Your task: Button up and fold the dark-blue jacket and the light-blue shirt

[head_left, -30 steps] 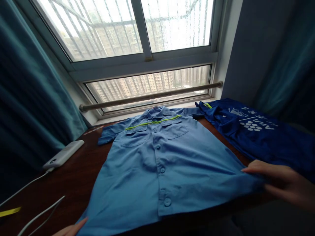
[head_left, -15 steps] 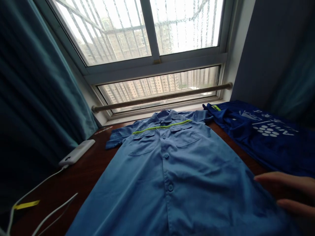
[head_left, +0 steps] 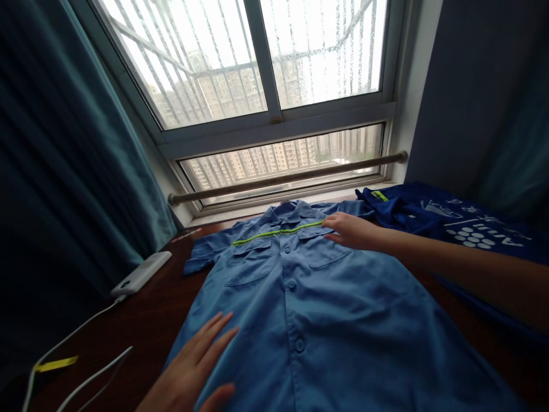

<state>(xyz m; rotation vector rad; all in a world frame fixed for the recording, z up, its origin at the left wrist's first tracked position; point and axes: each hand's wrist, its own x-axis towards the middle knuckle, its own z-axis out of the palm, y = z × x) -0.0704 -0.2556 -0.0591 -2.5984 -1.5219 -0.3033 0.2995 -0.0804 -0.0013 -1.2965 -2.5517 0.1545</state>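
A blue short-sleeved work shirt (head_left: 326, 309) lies spread front up, its collar towards the window. It has a button placket, two chest pockets and a yellow-green stripe across the chest. My left hand (head_left: 195, 363) is over the lower left of the shirt, fingers spread and holding nothing. My right hand (head_left: 349, 230) reaches in from the right to the chest pocket on that side. Its fingertips are at the end of the stripe, with thumb and fingers apart. Whether the fingertips press on the cloth is hard to see.
A dark blue garment (head_left: 437, 209) with white print lies at the right. On the brown tabletop (head_left: 150, 317) at the left are a white power bank (head_left: 143, 272), white cables (head_left: 92, 375) and a yellow tag (head_left: 56, 364). Behind are a rail (head_left: 291, 176), a window and a curtain (head_left: 115, 154).
My right hand has moved from the shirt's lower right edge up to the chest pocket. My left hand has come into view at the lower left. The view has shifted slightly.
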